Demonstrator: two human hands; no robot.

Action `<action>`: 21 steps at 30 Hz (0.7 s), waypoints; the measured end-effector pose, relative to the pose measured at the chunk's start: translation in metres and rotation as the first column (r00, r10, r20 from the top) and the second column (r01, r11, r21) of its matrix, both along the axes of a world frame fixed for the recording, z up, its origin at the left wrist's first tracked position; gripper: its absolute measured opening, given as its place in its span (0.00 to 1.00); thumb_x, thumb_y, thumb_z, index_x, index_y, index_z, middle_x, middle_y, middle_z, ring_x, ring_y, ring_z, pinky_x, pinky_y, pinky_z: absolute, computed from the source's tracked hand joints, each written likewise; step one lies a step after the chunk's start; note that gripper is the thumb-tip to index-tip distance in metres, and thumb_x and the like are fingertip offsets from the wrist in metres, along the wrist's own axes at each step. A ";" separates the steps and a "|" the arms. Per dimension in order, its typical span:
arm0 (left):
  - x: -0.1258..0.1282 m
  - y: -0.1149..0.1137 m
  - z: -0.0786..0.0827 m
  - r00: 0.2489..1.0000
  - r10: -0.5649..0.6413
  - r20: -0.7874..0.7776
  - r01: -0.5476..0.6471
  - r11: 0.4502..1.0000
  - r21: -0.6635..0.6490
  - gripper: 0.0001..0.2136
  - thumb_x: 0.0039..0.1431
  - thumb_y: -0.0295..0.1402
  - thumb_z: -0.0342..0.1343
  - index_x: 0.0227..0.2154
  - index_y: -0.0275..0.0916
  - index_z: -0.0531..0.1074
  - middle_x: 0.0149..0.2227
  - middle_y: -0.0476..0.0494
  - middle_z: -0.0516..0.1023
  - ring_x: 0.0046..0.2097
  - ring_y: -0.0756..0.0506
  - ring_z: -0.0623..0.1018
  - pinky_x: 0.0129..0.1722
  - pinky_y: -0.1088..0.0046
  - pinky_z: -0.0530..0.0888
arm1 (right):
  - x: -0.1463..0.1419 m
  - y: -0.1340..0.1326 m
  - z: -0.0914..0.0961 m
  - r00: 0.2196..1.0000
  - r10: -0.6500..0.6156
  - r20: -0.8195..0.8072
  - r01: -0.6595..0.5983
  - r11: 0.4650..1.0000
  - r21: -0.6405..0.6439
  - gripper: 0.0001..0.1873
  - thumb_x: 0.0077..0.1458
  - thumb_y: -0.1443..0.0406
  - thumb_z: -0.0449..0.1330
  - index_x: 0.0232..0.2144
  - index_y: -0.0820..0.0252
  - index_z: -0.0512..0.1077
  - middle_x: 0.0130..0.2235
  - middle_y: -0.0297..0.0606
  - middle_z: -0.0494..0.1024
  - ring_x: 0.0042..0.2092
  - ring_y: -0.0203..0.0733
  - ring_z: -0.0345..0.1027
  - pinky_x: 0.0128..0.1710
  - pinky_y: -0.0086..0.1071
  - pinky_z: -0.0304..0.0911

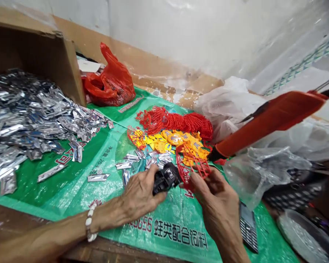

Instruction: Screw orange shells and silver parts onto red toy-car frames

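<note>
My left hand (142, 191), with a beaded bracelet at its wrist, is closed around a small black object (166, 178) with pale lettering; its kind does not show. To its right, my right hand (220, 208) pinches a piece of red netting (190, 166), which hangs open beside the black object. Just beyond both hands lies a pile of yellow packets (186, 140). A thick bundle of red net bags (183, 124) rests behind them. Several silver foil sachets (131, 157) are scattered near my left hand.
A large heap of silver sachets (35, 117) spills from a cardboard box (71, 69) at left. A red plastic bag (112, 84) stands at the back. An orange-covered bar (268, 120) slants in from the right. Clear plastic (265, 171) and a phone (248, 226) lie at right.
</note>
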State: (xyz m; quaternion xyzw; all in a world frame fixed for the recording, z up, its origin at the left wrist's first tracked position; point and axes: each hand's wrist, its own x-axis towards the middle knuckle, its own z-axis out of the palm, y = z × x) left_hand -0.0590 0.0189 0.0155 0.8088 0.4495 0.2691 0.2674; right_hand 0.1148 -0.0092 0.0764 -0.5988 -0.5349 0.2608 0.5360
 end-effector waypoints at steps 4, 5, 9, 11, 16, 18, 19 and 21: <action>0.005 0.009 0.016 0.980 0.074 0.187 -0.023 0.965 -0.263 0.23 0.49 0.42 0.60 0.43 0.39 0.58 0.36 0.44 0.75 0.37 0.40 0.77 0.35 0.61 0.75 | 0.002 -0.039 -0.016 0.807 -0.257 -0.531 0.180 0.965 -0.193 0.31 0.32 0.54 0.76 0.37 0.60 0.71 0.26 0.33 0.77 0.24 0.37 0.70 0.26 0.32 0.70; 0.006 0.009 0.016 0.970 0.080 0.232 -0.004 0.951 -0.310 0.24 0.47 0.43 0.61 0.42 0.39 0.57 0.38 0.43 0.74 0.38 0.40 0.76 0.37 0.60 0.74 | -0.001 -0.044 -0.021 0.761 -0.263 -0.593 0.177 0.964 -0.201 0.30 0.33 0.55 0.76 0.38 0.59 0.71 0.26 0.32 0.77 0.25 0.36 0.70 0.28 0.31 0.70; 0.008 0.006 0.014 0.866 0.113 0.488 0.182 0.837 -0.516 0.31 0.48 0.49 0.63 0.48 0.40 0.56 0.43 0.42 0.74 0.44 0.39 0.76 0.41 0.61 0.73 | -0.013 -0.052 -0.033 0.673 -0.222 -0.706 0.117 0.974 -0.195 0.31 0.42 0.57 0.73 0.48 0.58 0.68 0.24 0.28 0.75 0.26 0.33 0.70 0.31 0.27 0.68; 0.010 0.004 0.017 0.768 0.203 0.608 0.258 0.771 -0.582 0.29 0.54 0.51 0.60 0.51 0.42 0.55 0.47 0.42 0.74 0.47 0.40 0.75 0.45 0.63 0.72 | -0.012 -0.052 -0.037 0.647 -0.199 -0.736 0.078 0.977 -0.196 0.33 0.42 0.58 0.73 0.50 0.56 0.68 0.27 0.29 0.78 0.28 0.33 0.71 0.31 0.26 0.68; 0.018 0.006 0.021 0.621 0.382 0.684 0.255 0.727 -0.638 0.38 0.47 0.43 0.69 0.57 0.42 0.56 0.48 0.41 0.76 0.48 0.40 0.77 0.46 0.65 0.73 | -0.001 -0.051 -0.048 0.626 -0.209 -0.751 0.089 0.976 -0.197 0.30 0.41 0.58 0.74 0.47 0.55 0.72 0.44 0.36 0.80 0.38 0.34 0.75 0.36 0.25 0.70; 0.020 0.007 0.018 0.624 0.351 0.698 0.254 0.754 -0.606 0.34 0.46 0.40 0.69 0.54 0.39 0.62 0.49 0.40 0.77 0.50 0.39 0.76 0.49 0.64 0.72 | 0.000 -0.050 -0.051 0.629 -0.213 -0.748 0.104 0.976 -0.190 0.27 0.44 0.57 0.72 0.47 0.56 0.73 0.45 0.37 0.80 0.39 0.36 0.75 0.37 0.26 0.71; 0.021 0.007 0.016 0.634 0.325 0.701 0.254 0.769 -0.586 0.31 0.48 0.41 0.68 0.53 0.38 0.64 0.50 0.40 0.77 0.52 0.39 0.75 0.52 0.64 0.71 | -0.001 -0.050 -0.052 0.633 -0.202 -0.747 0.091 0.978 -0.188 0.27 0.44 0.57 0.72 0.47 0.56 0.73 0.46 0.38 0.79 0.40 0.37 0.76 0.37 0.28 0.72; 0.021 0.004 0.012 0.666 0.292 0.687 0.231 0.794 -0.562 0.27 0.54 0.47 0.63 0.52 0.38 0.66 0.54 0.40 0.75 0.57 0.38 0.72 0.56 0.62 0.68 | -0.007 -0.050 -0.053 0.652 -0.183 -0.736 0.057 0.980 -0.193 0.29 0.45 0.56 0.71 0.49 0.55 0.72 0.48 0.40 0.79 0.43 0.41 0.76 0.39 0.31 0.73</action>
